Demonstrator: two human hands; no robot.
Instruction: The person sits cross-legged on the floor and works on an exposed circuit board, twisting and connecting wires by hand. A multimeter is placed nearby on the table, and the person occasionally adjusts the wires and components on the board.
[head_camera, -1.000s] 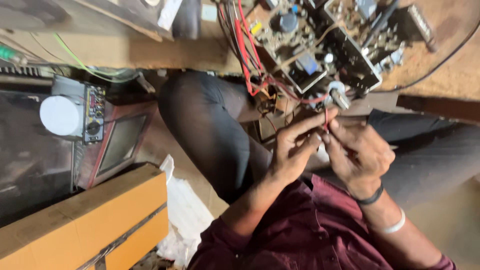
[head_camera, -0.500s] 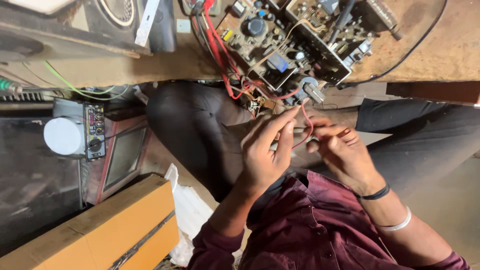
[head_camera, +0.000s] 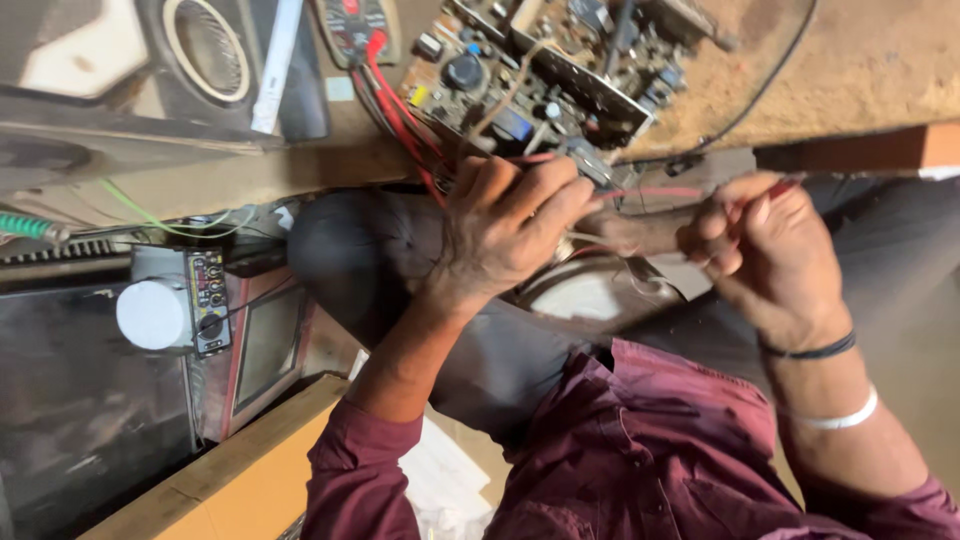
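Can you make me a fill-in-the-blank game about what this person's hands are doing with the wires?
1. The left hand pinches a thin ____ wire near the circuit board.
2. The right hand wears ____ bands on its wrist.
3. The person's shirt sleeve is dark ____ in colour.
4. The circuit board lies on a ____ bench.

Missing words: red; two; red; wooden

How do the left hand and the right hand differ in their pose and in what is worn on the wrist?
The left hand reaches up to the circuit board, fingers spread over the red wires; the right hand is curled into a loose fist, pinching something red. The right wrist carries a black band and a white band; the left wrist is bare. Both come out of maroon sleeves.
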